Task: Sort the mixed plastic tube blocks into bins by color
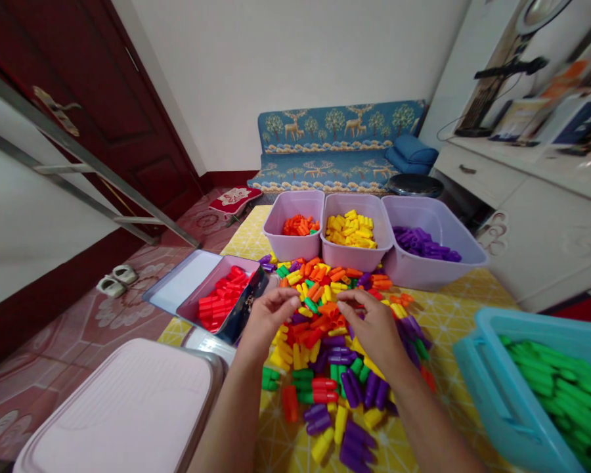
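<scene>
In the head view, the left hand (270, 315) and right hand (372, 322) are over coloured plastic pieces (320, 322) heaped on the desk (243, 231), before lilac bins (354, 256); whether their curled fingers grip any, I cannot tell.

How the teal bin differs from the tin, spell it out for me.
The teal bin has a teal wall; the tin is dark outside. The teal bin holds green pieces, the tin red pieces. The teal bin stands right of the pile, the tin left of it. The tin has a lid folded open; none shows on the teal bin. Both are open-topped and hold pieces.
</scene>
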A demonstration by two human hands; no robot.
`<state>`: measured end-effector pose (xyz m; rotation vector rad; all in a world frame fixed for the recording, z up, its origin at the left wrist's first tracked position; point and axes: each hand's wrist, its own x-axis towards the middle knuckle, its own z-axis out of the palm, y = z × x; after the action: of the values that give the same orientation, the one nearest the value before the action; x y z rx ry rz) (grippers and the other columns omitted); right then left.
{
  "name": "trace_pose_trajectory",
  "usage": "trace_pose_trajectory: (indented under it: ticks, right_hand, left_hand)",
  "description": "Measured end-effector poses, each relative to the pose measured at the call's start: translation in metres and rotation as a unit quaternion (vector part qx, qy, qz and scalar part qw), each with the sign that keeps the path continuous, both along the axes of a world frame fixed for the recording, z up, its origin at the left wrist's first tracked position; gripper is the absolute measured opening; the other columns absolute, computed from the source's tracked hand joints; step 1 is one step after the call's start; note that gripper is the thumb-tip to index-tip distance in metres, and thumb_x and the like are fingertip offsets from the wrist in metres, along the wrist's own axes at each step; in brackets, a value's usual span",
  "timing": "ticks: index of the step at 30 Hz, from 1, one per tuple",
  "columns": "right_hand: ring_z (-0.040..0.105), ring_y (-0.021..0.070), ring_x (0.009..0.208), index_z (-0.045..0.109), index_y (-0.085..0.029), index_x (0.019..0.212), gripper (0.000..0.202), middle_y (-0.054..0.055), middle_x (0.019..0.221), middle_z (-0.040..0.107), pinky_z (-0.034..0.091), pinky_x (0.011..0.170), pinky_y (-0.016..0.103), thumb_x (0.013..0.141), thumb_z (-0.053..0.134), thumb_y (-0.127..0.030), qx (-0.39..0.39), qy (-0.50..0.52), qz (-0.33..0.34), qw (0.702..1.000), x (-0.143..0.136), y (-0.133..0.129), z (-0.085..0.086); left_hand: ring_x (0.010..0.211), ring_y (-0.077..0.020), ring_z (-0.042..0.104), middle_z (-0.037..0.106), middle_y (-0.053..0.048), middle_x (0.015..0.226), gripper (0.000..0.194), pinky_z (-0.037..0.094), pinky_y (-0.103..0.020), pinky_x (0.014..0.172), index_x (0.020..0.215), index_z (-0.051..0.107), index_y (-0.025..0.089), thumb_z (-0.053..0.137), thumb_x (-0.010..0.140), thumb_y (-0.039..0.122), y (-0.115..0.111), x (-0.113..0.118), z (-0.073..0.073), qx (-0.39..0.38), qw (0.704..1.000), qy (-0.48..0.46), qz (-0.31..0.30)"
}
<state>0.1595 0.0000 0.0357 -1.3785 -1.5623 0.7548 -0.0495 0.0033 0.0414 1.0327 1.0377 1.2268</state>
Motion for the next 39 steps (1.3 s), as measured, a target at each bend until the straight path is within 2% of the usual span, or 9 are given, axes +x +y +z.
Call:
trace_pose_trajectory:
  ticks: [2, 5, 8, 12, 16, 22, 28, 33, 39]
  right_hand:
    - [0.065, 0.0225, 0.091, 0.069, -0.022, 0.096, 0.019, 0.005, 0.099, 0.071, 0.05, 0.083, 0.037, 0.08, 0.06, -0.026, -0.007, -0.068, 0.022, 0.997, 0.003, 0.001, -0.003]
    - [0.061, 0.0246, 0.106, 0.068, -0.023, 0.107, 0.031, 0.007, 0.112, 0.068, 0.045, 0.096, 0.041, 0.076, 0.063, -0.02, -0.002, -0.143, 0.048, 0.989, 0.003, 0.001, -0.005]
    - [0.057, 0.0258, 0.113, 0.066, -0.024, 0.117, 0.041, 0.008, 0.12, 0.065, 0.042, 0.1, 0.041, 0.076, 0.065, -0.019, 0.008, -0.197, 0.082, 0.977, 0.001, -0.001, -0.007]
    - [0.057, 0.0265, 0.112, 0.062, -0.027, 0.124, 0.047, 0.009, 0.122, 0.062, 0.044, 0.097, 0.04, 0.078, 0.063, -0.018, 0.002, -0.241, 0.104, 0.965, -0.004, -0.004, -0.009]
    - [0.062, 0.0236, 0.103, 0.067, -0.027, 0.113, 0.038, 0.007, 0.112, 0.066, 0.046, 0.09, 0.037, 0.079, 0.057, -0.014, 0.001, -0.223, 0.092, 0.97, -0.005, -0.004, -0.007]
    - [0.065, 0.0231, 0.095, 0.067, -0.024, 0.103, 0.025, 0.005, 0.103, 0.071, 0.05, 0.084, 0.037, 0.081, 0.055, -0.023, -0.022, -0.053, 0.053, 0.997, 0.001, 0.002, -0.015]
    - [0.067, 0.0199, 0.072, 0.065, -0.022, 0.101, 0.024, 0.003, 0.088, 0.071, 0.053, 0.067, 0.032, 0.081, 0.058, -0.034, -0.069, 0.088, 0.035, 0.993, 0.004, 0.006, -0.015]
    - [0.066, 0.0191, 0.071, 0.062, -0.019, 0.101, 0.029, 0.006, 0.091, 0.07, 0.053, 0.066, 0.032, 0.081, 0.061, -0.04, -0.069, 0.158, 0.021, 0.985, 0.006, 0.005, -0.004]
    - [0.064, 0.0167, 0.062, 0.063, -0.019, 0.098, 0.035, 0.004, 0.082, 0.07, 0.051, 0.058, 0.028, 0.075, 0.068, -0.045, -0.087, 0.235, 0.014, 0.968, 0.005, 0.006, -0.003]
  left_hand:
    - [0.067, -0.0147, 0.061, 0.068, -0.004, 0.076, 0.03, 0.048, -0.023, 0.061, 0.087, 0.073, 0.015, 0.08, 0.064, 0.034, -0.005, 0.0, 0.001, 0.059, 0.973, 0.206, -0.085]
    - [0.089, -0.0231, 0.061, 0.067, -0.007, 0.097, 0.046, 0.048, -0.033, 0.08, 0.097, 0.073, 0.02, 0.085, 0.054, 0.031, -0.009, -0.003, 0.004, 0.138, 0.89, 0.401, -0.167]
    - [0.105, -0.0279, 0.056, 0.063, -0.009, 0.111, 0.058, 0.043, -0.039, 0.094, 0.107, 0.07, 0.023, 0.086, 0.051, 0.023, -0.011, -0.004, 0.004, 0.173, 0.84, 0.477, -0.192]
    - [0.106, -0.0271, 0.056, 0.065, -0.007, 0.111, 0.049, 0.041, -0.039, 0.096, 0.106, 0.07, 0.026, 0.08, 0.059, 0.016, -0.011, 0.006, -0.002, 0.21, 0.83, 0.479, -0.193]
    - [0.102, -0.0244, 0.059, 0.068, -0.007, 0.106, 0.041, 0.044, -0.036, 0.092, 0.106, 0.071, 0.026, 0.07, 0.068, 0.009, -0.01, 0.018, -0.01, 0.218, 0.851, 0.451, -0.155]
    - [0.087, -0.0209, 0.065, 0.07, -0.008, 0.093, 0.023, 0.051, -0.032, 0.081, 0.092, 0.074, 0.02, 0.065, 0.072, 0.01, -0.006, 0.028, -0.016, 0.19, 0.91, 0.361, -0.072]
    - [0.074, -0.0161, 0.066, 0.072, -0.006, 0.084, 0.024, 0.052, -0.026, 0.067, 0.087, 0.07, 0.015, 0.076, 0.068, 0.027, -0.003, 0.042, -0.023, 0.063, 0.995, 0.081, 0.009]
    - [0.091, -0.0178, 0.068, 0.073, -0.007, 0.099, 0.04, 0.052, -0.028, 0.082, 0.097, 0.069, 0.016, 0.084, 0.061, 0.023, -0.003, 0.046, -0.021, -0.035, 0.994, -0.106, 0.021]
    - [0.091, -0.0139, 0.069, 0.071, -0.008, 0.109, 0.037, 0.054, -0.02, 0.08, 0.104, 0.067, 0.015, 0.079, 0.069, 0.016, 0.0, 0.044, -0.028, -0.136, 0.962, -0.235, 0.005]
